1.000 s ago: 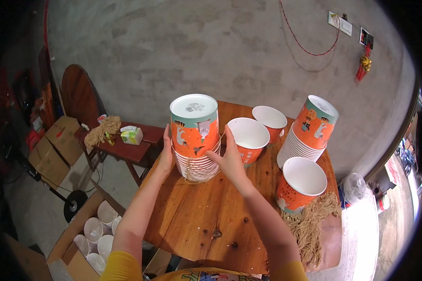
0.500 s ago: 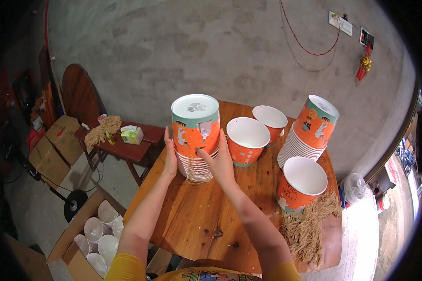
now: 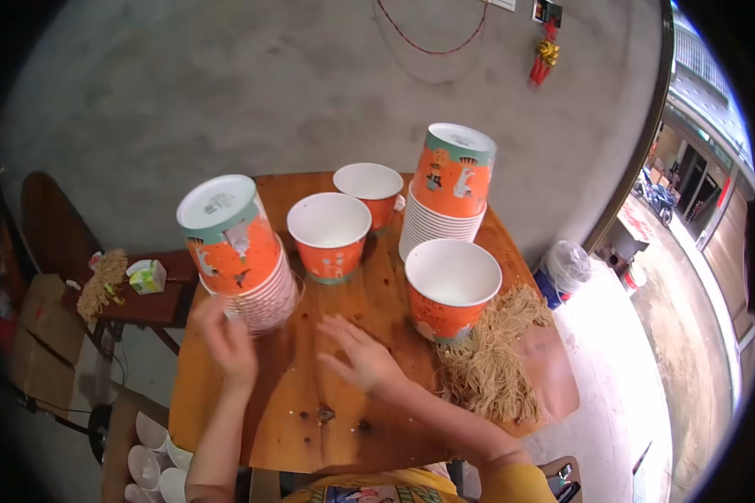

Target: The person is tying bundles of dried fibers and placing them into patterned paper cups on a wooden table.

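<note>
An upside-down stack of orange and green paper buckets [image 3: 236, 243] stands on the left of the wooden table, with a thin cord around its lower rims. Just in front of that stack is my left hand [image 3: 229, 345], slightly blurred, its fingers apart and nothing held. My right hand [image 3: 358, 354] hovers over the middle of the table, fingers stretched out and empty. Beyond it an upright paper bucket [image 3: 329, 261] sits in front of another upright bucket [image 3: 382, 208]. To the right, a third upright bucket [image 3: 445, 310] rests beside a bundle of tan cords [image 3: 499, 369].
A second inverted bucket stack [image 3: 453, 189] rises at the table's back right, near the grey wall [image 3: 226, 84]. Left of the table, a dark red bench [image 3: 155, 302] carries cords and a tissue pack [image 3: 148, 277]. Clear plastic-looking cups [image 3: 145, 465] fill a carton at lower left.
Both hands have come off the left bucket stack. The right hand has moved right and toward me. My view has turned to the right, so the table's things appear farther left.
</note>
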